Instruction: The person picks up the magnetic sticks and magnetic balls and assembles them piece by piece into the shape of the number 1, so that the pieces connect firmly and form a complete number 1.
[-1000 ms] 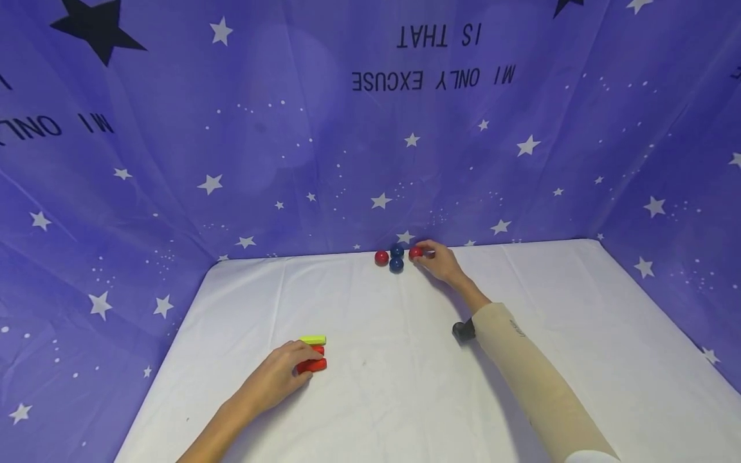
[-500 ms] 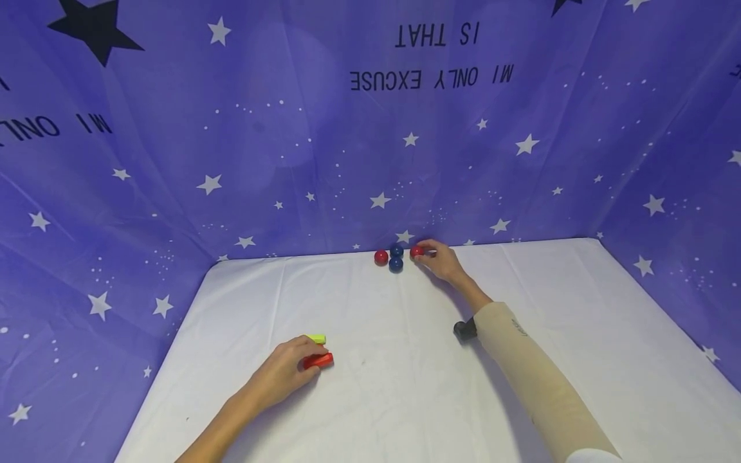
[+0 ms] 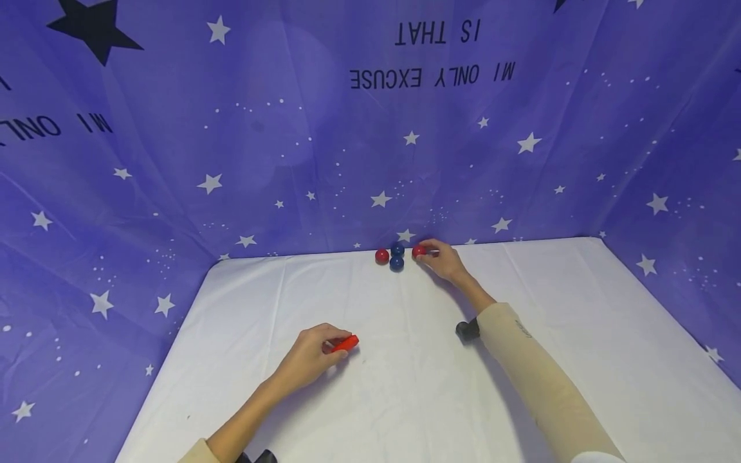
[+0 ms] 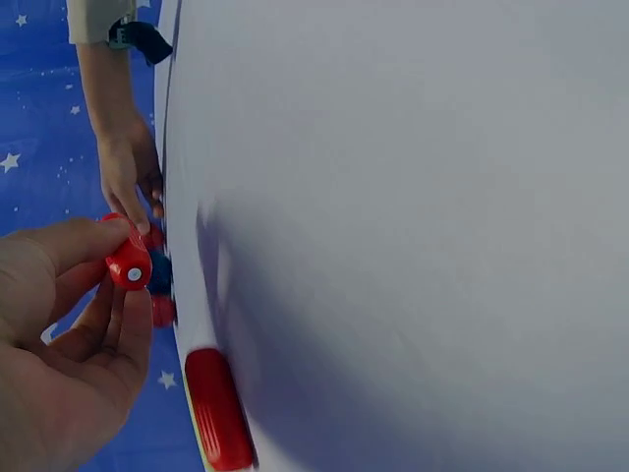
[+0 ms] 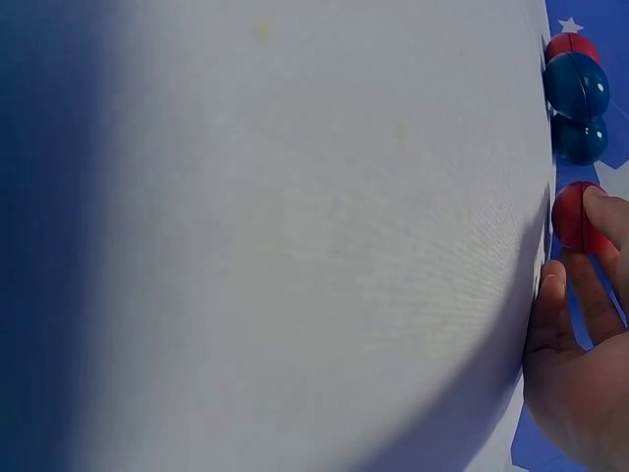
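1. Landmark: the near blue ball [image 3: 396,263], set toward the far edge of the white worktop [image 3: 417,392]. Directions are given from the person's side.

2. Left of the near blue ball, and well closer to the person, the left grip [image 3: 312,350] is narrow, thumb and fingers pinching a red marker [image 3: 347,343]. The marker is tilted and appears raised off the worktop.

3. To the right of the near blue ball, slightly behind and apart from it, the right grip [image 3: 446,260] is narrow around a red ball [image 5: 570,218]. Whether this ball bears on the worktop cannot be told.

4. The far blue ball [image 3: 397,249] sits directly behind the near blue ball; the other red ball [image 3: 382,256] sits just left of it.

5. A second red marker [image 4: 218,408] lies on the worktop, well apart from the near blue ball, with a thin yellow strip [image 4: 200,439] showing alongside.

6. Handling, as judged: the marker is probably light, stiff and smooth, best taken across mid-barrel. The balls look hard, glossy and ready to roll; thumb and fingertips should oppose each other across the widest part. Neither seems fragile.
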### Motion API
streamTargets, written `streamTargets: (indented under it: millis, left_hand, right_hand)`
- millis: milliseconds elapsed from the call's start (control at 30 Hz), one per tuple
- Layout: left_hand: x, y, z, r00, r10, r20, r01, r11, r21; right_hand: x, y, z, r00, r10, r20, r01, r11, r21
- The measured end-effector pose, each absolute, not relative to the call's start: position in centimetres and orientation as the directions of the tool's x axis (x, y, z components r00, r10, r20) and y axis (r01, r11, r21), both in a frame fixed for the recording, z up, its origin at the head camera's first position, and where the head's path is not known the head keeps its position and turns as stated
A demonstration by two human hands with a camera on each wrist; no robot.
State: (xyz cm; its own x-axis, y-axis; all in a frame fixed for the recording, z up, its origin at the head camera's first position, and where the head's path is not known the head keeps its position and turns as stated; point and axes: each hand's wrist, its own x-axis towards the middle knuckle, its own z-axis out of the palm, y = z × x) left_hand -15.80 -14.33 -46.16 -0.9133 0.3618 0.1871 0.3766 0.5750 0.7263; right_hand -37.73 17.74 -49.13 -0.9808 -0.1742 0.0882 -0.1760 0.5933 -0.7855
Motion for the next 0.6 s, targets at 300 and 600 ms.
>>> streamTargets:
  millis: [300,600]
  left_hand:
    - [-17.0,-11.8,-46.6,-0.927,0.340,0.157,0.327,0.532,0.781]
    - [-18.2,-9.5,-46.8,-0.956,0.293,-0.008,0.129,0.445,0.886]
  right_hand:
    - [-37.2,18.0,-48.8,-0.979,-0.186,0.088,-0.183,0.594,-0.784]
    - [-37.4,18.4,-49.2,-0.974,-0.205,0.100,-0.200,0.559,-0.805]
